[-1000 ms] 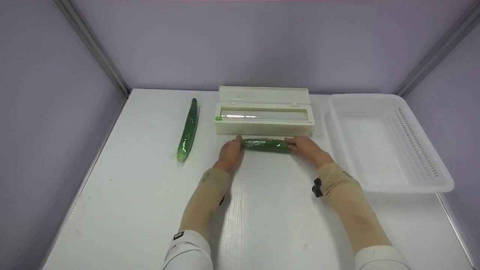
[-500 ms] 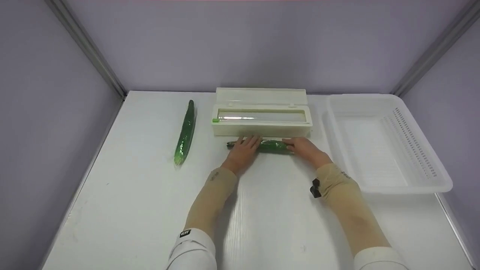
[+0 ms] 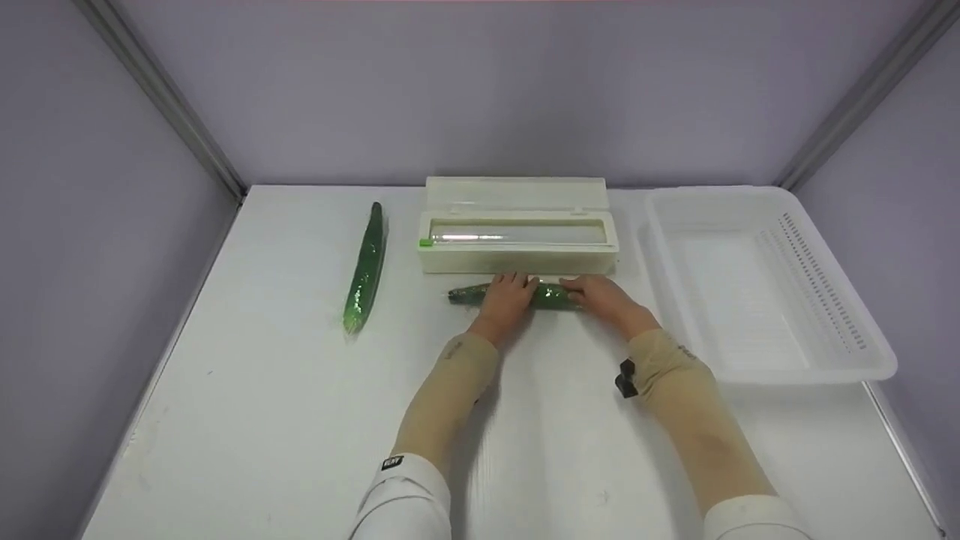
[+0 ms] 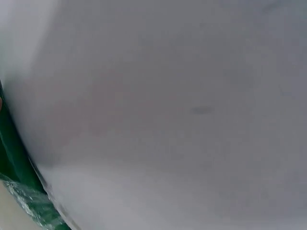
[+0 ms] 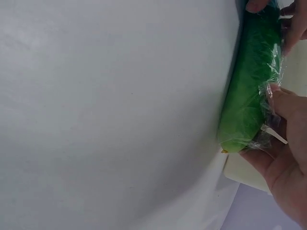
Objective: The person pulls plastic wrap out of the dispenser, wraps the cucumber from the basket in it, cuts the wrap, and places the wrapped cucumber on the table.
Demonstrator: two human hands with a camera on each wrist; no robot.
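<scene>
A short cucumber (image 3: 551, 295) wrapped in cling film lies on the white table just in front of the cream wrap dispenser box (image 3: 517, 241). My left hand (image 3: 508, 297) lies over its middle with fingers curled across it, and the dark left end pokes out beyond it. My right hand (image 3: 600, 295) holds the right end. In the right wrist view the cucumber (image 5: 252, 81) shows crinkled film at its end, where my right hand's fingers (image 5: 288, 108) press and pinch it. The left wrist view is blurred, with only a strip of the cucumber (image 4: 14, 163) at its left edge.
A second, longer wrapped cucumber (image 3: 364, 268) lies to the left of the box. A white plastic basket (image 3: 840, 367) stands at the right of the table. The lilac walls close in at the back and both sides.
My left hand slid right from the cucumber's left end onto its middle, uncovering the left tip. The right hand stayed at the right end.
</scene>
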